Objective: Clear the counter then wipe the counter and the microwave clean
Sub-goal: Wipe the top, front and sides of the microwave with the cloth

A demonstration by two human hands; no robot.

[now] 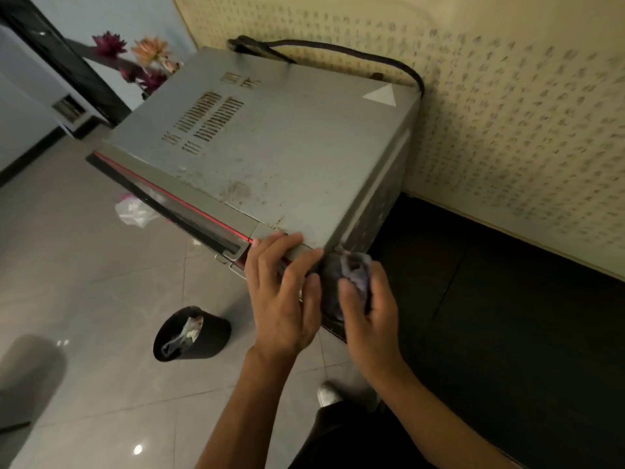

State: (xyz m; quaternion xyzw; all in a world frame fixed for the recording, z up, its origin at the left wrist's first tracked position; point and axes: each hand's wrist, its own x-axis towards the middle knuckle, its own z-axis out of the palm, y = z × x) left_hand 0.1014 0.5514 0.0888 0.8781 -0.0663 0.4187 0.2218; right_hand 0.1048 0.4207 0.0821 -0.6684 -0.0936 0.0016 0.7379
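Nearest, a white shoe [327,394] is seen on the pale tiled floor [84,282] beside a dark trouser leg. Just above, the left hand [284,299] is laid flat against the front corner of the microwave [270,147], its fingers spread and closed on nothing, the fingertips resting on the top edge. Beside it, the right hand [368,313] is clamped around a crumpled dark cloth [348,275], which is pressed against the microwave's near right corner. The microwave is set on the black counter [490,299], close against the patterned wall [507,113]; its grey top is marked with brownish spots and grime. On the floor to the left, a black bin [192,333] holding scraps is seen, and further off a crumpled plastic bag [133,211]. A dark power cord [355,54] is looped behind the microwave's rear edge. Farthest away, artificial flowers [145,59] are visible past its back left corner.
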